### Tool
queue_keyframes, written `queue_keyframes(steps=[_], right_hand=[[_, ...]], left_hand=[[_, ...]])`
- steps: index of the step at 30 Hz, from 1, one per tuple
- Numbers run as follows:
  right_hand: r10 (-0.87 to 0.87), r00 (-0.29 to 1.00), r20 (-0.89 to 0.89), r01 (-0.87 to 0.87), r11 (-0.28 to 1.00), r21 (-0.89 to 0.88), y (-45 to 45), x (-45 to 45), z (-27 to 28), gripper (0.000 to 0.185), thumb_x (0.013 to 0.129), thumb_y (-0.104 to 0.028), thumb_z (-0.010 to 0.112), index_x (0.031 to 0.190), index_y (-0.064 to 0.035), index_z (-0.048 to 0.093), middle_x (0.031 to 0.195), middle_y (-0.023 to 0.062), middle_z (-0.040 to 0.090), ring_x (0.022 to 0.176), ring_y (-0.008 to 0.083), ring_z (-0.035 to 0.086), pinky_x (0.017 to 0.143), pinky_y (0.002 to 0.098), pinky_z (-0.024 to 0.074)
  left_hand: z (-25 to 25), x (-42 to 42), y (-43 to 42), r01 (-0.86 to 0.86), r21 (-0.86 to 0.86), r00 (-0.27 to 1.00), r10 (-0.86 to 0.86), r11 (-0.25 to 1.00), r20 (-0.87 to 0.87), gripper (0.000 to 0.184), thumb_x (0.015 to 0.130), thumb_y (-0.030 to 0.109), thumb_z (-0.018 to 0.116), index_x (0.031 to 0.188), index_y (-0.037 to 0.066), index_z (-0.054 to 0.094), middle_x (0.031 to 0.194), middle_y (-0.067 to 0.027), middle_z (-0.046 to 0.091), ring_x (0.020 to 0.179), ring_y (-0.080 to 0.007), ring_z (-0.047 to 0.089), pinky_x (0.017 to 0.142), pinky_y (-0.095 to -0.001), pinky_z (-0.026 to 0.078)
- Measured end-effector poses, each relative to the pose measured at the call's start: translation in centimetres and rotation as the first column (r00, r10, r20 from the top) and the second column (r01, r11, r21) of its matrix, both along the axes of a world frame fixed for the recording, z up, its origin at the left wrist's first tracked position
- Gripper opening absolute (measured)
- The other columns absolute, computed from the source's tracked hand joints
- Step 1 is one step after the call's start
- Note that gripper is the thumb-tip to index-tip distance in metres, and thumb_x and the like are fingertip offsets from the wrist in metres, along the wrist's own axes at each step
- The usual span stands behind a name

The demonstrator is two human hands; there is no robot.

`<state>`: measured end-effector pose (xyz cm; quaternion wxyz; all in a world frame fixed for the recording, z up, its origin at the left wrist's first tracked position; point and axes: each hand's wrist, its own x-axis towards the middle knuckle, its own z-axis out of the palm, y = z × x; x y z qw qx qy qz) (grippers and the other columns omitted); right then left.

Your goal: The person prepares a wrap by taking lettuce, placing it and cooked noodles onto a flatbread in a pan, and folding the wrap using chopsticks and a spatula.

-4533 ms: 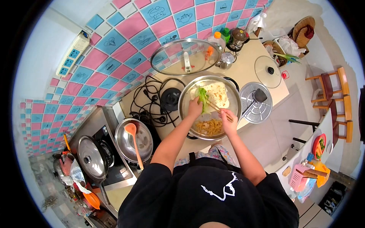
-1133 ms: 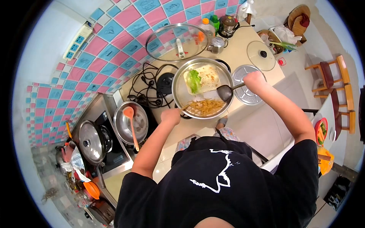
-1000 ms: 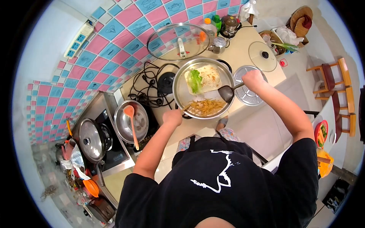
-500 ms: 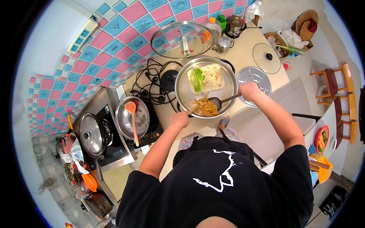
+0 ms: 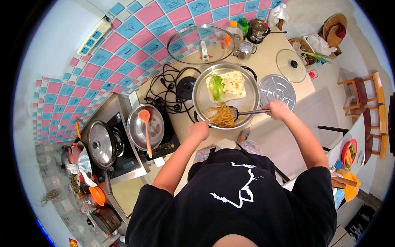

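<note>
My right hand (image 5: 279,110) is closed around the handle of a dark spatula (image 5: 252,112). Its blade sits against a heap of yellow-brown shreds (image 5: 224,117) at the near side of a wide steel pan (image 5: 197,94). My left hand (image 5: 199,130) is closed at the pan's near-left rim, on what look like thin chopsticks reaching toward the shreds; they are hard to make out. Behind the heap lies a pale, browned flatbread (image 5: 234,85), roughly square. A green lettuce leaf (image 5: 217,87) rests on its left part.
Left of the pan are tangled black cables (image 5: 166,82) and a steel pot (image 5: 133,131) with an orange ladle (image 5: 145,119) across it. A perforated steamer plate (image 5: 284,88) lies right; a glass lid (image 5: 185,45) stands behind. Another lidded pan (image 5: 101,144) sits far left.
My right hand and the spatula handle have shifted slightly right and toward me. The shreds are gathered more closely at the spatula blade. The whole view has shifted a little.
</note>
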<state>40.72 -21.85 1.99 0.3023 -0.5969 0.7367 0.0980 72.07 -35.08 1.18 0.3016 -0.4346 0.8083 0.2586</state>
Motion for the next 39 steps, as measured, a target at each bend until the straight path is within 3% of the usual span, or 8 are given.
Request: queue_keyframes(steps=[3, 10, 12, 16, 22, 28, 35, 39], right_hand=[[-0.005, 1.0, -0.022, 0.004, 0.999, -0.042, 1.0, -0.2, 0.6, 0.03, 0.074, -0.017, 0.061, 0.104, -0.0214, 0.064, 0.087, 0.0111, 0.064, 0.086, 0.0301, 0.059, 0.075, 0.0395, 0.0472], [-0.054, 0.997, -0.051, 0.055, 0.998, 0.004, 2.8, -1.2, 3.9, 0.031, 0.073, -0.018, 0.06, 0.104, -0.0215, 0.064, 0.09, 0.0096, 0.064, 0.087, 0.028, 0.06, 0.077, 0.0381, 0.0477], [-0.074, 0.995, -0.063, 0.075, 0.997, 0.011, 3.1, -1.8, 4.4, 0.03, 0.074, -0.018, 0.06, 0.103, -0.0213, 0.064, 0.09, 0.0093, 0.064, 0.087, 0.0277, 0.06, 0.076, 0.0384, 0.0477], [-0.098, 0.992, -0.083, 0.096, 0.995, -0.03, 2.3, -2.8, 6.1, 0.03, 0.073, -0.017, 0.059, 0.103, -0.0215, 0.064, 0.089, 0.0092, 0.064, 0.087, 0.0279, 0.06, 0.076, 0.0386, 0.0476], [-0.105, 0.977, -0.185, 0.085, 0.99, -0.112, -1.7, -3.0, 7.3, 0.025, 0.072, -0.014, 0.059, 0.095, -0.0186, 0.066, 0.085, 0.0103, 0.064, 0.082, 0.0285, 0.061, 0.073, 0.04, 0.0487], [-0.008, 0.924, -0.381, -0.069, 0.98, -0.187, -7.7, -1.8, 5.4, 0.016, 0.072, -0.009, 0.054, 0.081, -0.007, 0.067, 0.079, 0.0138, 0.065, 0.079, 0.0301, 0.063, 0.068, 0.0392, 0.0505], [0.102, 0.859, -0.501, -0.14, 0.99, -0.037, -13.9, 2.8, 6.0, 0.016, 0.074, -0.011, 0.057, 0.086, -0.0086, 0.068, 0.089, 0.0091, 0.066, 0.084, 0.0237, 0.065, 0.066, 0.0354, 0.0509], [0.126, 0.858, -0.498, -0.209, 0.971, -0.113, -14.9, 4.1, 5.5, 0.013, 0.072, -0.008, 0.058, 0.079, -0.0073, 0.068, 0.081, 0.0102, 0.066, 0.077, 0.0252, 0.065, 0.062, 0.0356, 0.0513]], left_hand=[[0.3, 0.0, 0.1, 0.029, -0.022, 0.999, -0.03, 0.999, -0.02, 0.035, 0.088, 0.02, 0.039, 0.121, 0.02, 0.05, 0.098, -0.013, 0.062, 0.089, -0.0297, 0.06, 0.075, -0.0424, 0.048], [0.7, -1.2, 0.6, 0.063, -0.001, 0.995, -0.063, 0.998, -0.077, 0.038, 0.082, 0.012, 0.04, 0.118, 0.018, 0.053, 0.1, -0.0128, 0.062, 0.092, -0.0283, 0.06, 0.075, -0.0413, 0.048], [1.0, -1.8, 0.4, 0.049, 0.014, 0.992, -0.047, 0.999, -0.12, 0.036, 0.087, 0.024, 0.04, 0.122, 0.02, 0.05, 0.101, -0.0129, 0.061, 0.092, -0.0294, 0.059, 0.077, -0.0431, 0.047], [1.4, -4.0, -0.9, 0.046, -0.004, 0.982, -0.046, 0.999, -0.185, 0.036, 0.086, 0.023, 0.041, 0.12, 0.019, 0.052, 0.102, -0.0136, 0.061, 0.092, -0.0302, 0.059, 0.077, -0.0427, 0.047], [-0.7, -6.7, -4.8, -0.007, -0.068, 0.967, -0.01, 0.998, -0.254, 0.028, 0.083, 0.021, 0.044, 0.106, 0.014, 0.059, 0.095, -0.0127, 0.063, 0.089, -0.0304, 0.06, 0.074, -0.0411, 0.047], [-1.8, -8.4, -7.0, -0.034, -0.123, 0.971, 0.004, 0.992, -0.239, 0.027, 0.085, 0.02, 0.044, 0.104, 0.01, 0.059, 0.097, -0.0138, 0.063, 0.091, -0.0299, 0.06, 0.077, -0.0408, 0.047], [-1.9, -8.7, -7.6, -0.106, -0.147, 0.976, 0.075, 0.983, -0.204, 0.027, 0.087, 0.016, 0.04, 0.103, 0.008, 0.059, 0.099, -0.0147, 0.062, 0.091, -0.0291, 0.06, 0.076, -0.0386, 0.048], [-2.2, -8.0, -7.2, -0.116, -0.203, 0.974, 0.071, 0.972, -0.216, 0.027, 0.088, 0.015, 0.04, 0.105, 0.006, 0.059, 0.096, -0.0145, 0.063, 0.088, -0.0277, 0.062, 0.073, -0.0384, 0.049]])
